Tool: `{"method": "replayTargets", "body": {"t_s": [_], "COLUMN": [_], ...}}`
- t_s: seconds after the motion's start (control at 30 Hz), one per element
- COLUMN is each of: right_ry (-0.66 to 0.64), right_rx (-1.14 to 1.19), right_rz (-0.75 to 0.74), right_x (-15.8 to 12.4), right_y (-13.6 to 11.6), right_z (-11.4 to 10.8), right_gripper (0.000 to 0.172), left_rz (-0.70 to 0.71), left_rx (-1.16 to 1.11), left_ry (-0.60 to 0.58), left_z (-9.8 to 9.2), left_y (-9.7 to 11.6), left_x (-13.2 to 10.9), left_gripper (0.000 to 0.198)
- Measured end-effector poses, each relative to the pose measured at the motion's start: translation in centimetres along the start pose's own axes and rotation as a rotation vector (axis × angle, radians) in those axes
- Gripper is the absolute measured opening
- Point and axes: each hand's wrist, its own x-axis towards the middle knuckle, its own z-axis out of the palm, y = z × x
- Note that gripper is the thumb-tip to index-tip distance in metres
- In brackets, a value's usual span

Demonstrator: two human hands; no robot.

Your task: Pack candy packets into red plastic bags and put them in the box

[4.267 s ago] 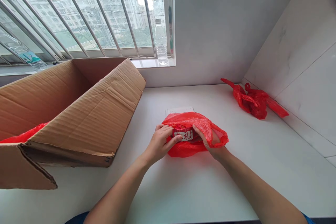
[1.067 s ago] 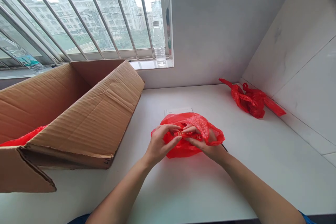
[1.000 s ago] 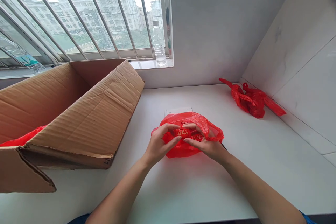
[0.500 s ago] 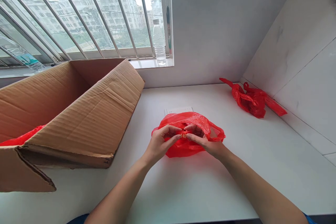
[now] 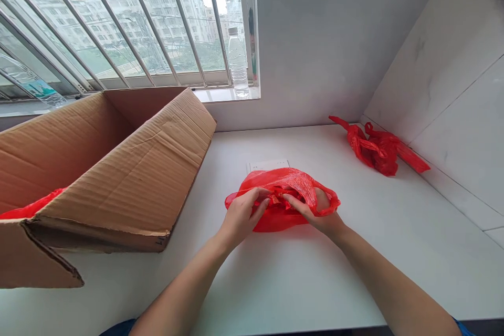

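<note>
A red plastic bag (image 5: 275, 223) lies in the middle of the white counter, its mouth turned towards me. A small red wrapped piece with yellow marks (image 5: 275, 198) shows in the mouth of the bag. My right hand (image 5: 321, 216) reaches through the bag's right handle loop, thumb against this piece; its other fingers are mostly hidden behind the red plastic. Just left of the piece is my left hand (image 5: 242, 215), with thumb and forefinger curved and a gap between their tips. More red wrapped pieces seem to lie inside the bag, too unclear to tell.
To the left stands an open cardboard box (image 5: 134, 184) with red plastic (image 5: 33, 205) inside. A crumpled red bag (image 5: 378, 149) lies by the right wall. A clear bottle (image 5: 238, 65) stands on the windowsill. A white socket plate (image 5: 270, 164) shows behind the middle bag.
Both hands held the small red piece between them before. Now the left fingertips have parted from it, and it sits lower in the bag's mouth, by the right thumb.
</note>
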Motion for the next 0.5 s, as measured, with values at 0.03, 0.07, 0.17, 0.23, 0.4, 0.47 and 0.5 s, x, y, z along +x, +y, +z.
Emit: {"method": "replayTargets", "body": {"t_s": [0.03, 0.07, 0.17, 0.23, 0.4, 0.47, 0.5], "right_ry": [0.037, 0.069, 0.122, 0.076, 0.006, 0.02, 0.026], "right_rx": [0.0, 0.008, 0.011, -0.01, -0.077, -0.092, -0.099], "right_rz": [-0.005, -0.001, 0.003, -0.013, -0.05, -0.06, -0.063], "right_x": [0.0, 0.0, 0.0, -0.1, -0.2, -0.1, -0.1], "right_y": [-0.1, -0.2, -0.4, -0.4, -0.3, -0.1, -0.1], "right_z": [-0.1, -0.1, 0.0, 0.0, -0.2, -0.2, -0.2], "right_gripper": [0.021, 0.02, 0.019, 0.018, 0.022, 0.021, 0.02], "left_rz": [0.0, -0.004, -0.045, -0.051, 0.034, 0.019, -0.003], "left_rx": [0.103, 0.198, 0.397, 0.458, 0.51, 0.53, 0.542], "left_ry": [-0.002, -0.005, -0.002, -0.017, -0.022, -0.014, -0.021], "left_z": [0.2, 0.4, 1.0, 1.2, 1.1, 1.2, 1.3], "left_y": [-0.1, -0.2, -0.1, -0.1, -0.2, -0.2, -0.2], "left_x": [0.0, 0.0, 0.0, 0.0, 0.1, 0.1, 0.1], "left_gripper": [0.014, 0.011, 0.01, 0.014, 0.017, 0.029, 0.034]}}
